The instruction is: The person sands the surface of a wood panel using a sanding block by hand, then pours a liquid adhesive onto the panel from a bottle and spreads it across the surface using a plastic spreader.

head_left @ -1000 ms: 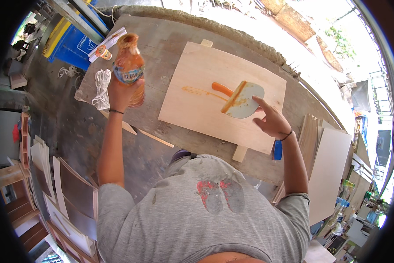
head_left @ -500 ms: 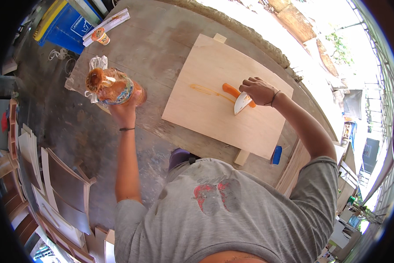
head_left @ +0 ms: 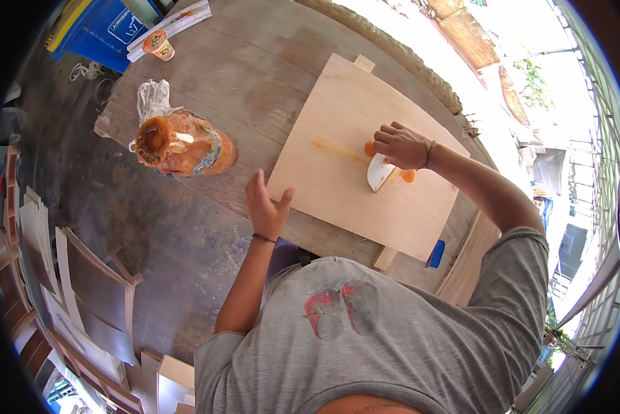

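My right hand (head_left: 401, 146) is closed around a scraper with a white, orange-smeared blade (head_left: 379, 172), held low over a pale plywood board (head_left: 337, 186). An orange shape (head_left: 408, 176) shows beside the blade, and more orange peeks out left of my fingers; whether it is paste or part of a tool I cannot tell. Thin orange streaks (head_left: 337, 148) mark the wood. Empty and with fingers apart, my left hand (head_left: 268, 207) hovers by the board's left corner. Farther left, a big plastic bottle (head_left: 185, 148) coated in orange-brown paste is on the worktable.
Crumpled white plastic (head_left: 154, 98) lies behind the bottle. A small orange-and-white cup (head_left: 159, 45) is at the far left, near a blue bin (head_left: 96, 34). Wood strips (head_left: 384, 258) poke out under the board, with a blue object (head_left: 436, 254) near its right corner.
My left hand has let go of the bottle and come right, toward the board. The right hand has shifted slightly with the scraper, covering more of the orange shape.
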